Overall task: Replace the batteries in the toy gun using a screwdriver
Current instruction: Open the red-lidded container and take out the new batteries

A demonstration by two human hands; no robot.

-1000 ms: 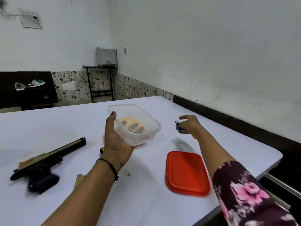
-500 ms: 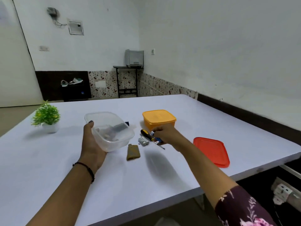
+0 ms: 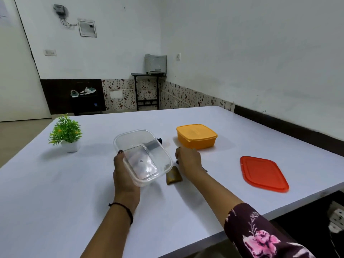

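Observation:
My left hand (image 3: 124, 175) grips a clear plastic container (image 3: 143, 155) by its near corner and holds it tilted above the table. Behind it lies the dark toy gun (image 3: 159, 140), mostly seen blurred through the plastic. My right hand (image 3: 189, 160) rests palm-down on the table just right of the container. It covers the screwdriver, whose metal tip (image 3: 205, 170) pokes out at the right. Its fingers curl downward, and what they hold is hidden. A brown battery cover (image 3: 174, 176) lies between my two hands.
An orange lidded box (image 3: 196, 135) stands just beyond my right hand. A red lid (image 3: 263, 173) lies flat near the table's right edge. A small potted plant (image 3: 66, 132) sits at the far left of the white table (image 3: 55, 192).
My view swung left, then drew nearer. My right hand carried small blue items from the right and lowered over the screwdriver and batteries. My left hand kept hold of the container.

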